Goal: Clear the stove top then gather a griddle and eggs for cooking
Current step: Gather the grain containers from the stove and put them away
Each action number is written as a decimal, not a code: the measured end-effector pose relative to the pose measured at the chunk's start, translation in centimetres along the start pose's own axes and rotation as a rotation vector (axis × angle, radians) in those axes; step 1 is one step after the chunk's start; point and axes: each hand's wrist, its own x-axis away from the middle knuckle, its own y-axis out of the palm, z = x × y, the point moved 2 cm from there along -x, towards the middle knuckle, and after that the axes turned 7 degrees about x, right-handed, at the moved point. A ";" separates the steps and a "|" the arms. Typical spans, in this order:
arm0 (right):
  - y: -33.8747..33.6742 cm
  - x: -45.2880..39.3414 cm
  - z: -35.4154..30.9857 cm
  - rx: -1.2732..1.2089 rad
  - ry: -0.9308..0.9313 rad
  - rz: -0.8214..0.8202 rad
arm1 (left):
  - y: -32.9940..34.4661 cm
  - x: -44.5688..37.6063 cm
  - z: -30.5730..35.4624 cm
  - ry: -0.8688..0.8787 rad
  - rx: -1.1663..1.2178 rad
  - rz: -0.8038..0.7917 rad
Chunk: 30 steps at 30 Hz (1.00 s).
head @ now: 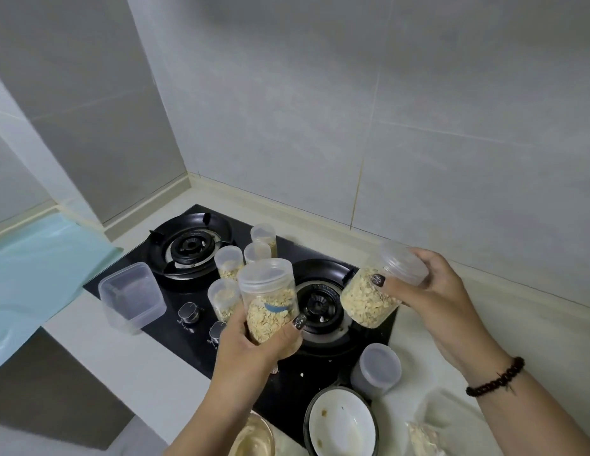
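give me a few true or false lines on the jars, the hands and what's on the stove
1. Each hand holds a jar of oats: the left hand grips one jar, the right hand another jar. True.
2. The right-hand jar is upright. False: it is tilted.
3. Four small jars stand between the burners. True.
4. The square tub is full of oats. False: it looks empty.
5. The white bowl sits on the left burner. False: it is at the stove's near edge.

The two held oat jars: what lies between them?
Head view: between the left-hand jar and the right-hand jar, only the right burner on the stove below.
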 end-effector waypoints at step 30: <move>42.1 16.0 -9.7 0.150 -0.242 -0.875 | -35.2 13.7 7.3 0.127 0.116 0.584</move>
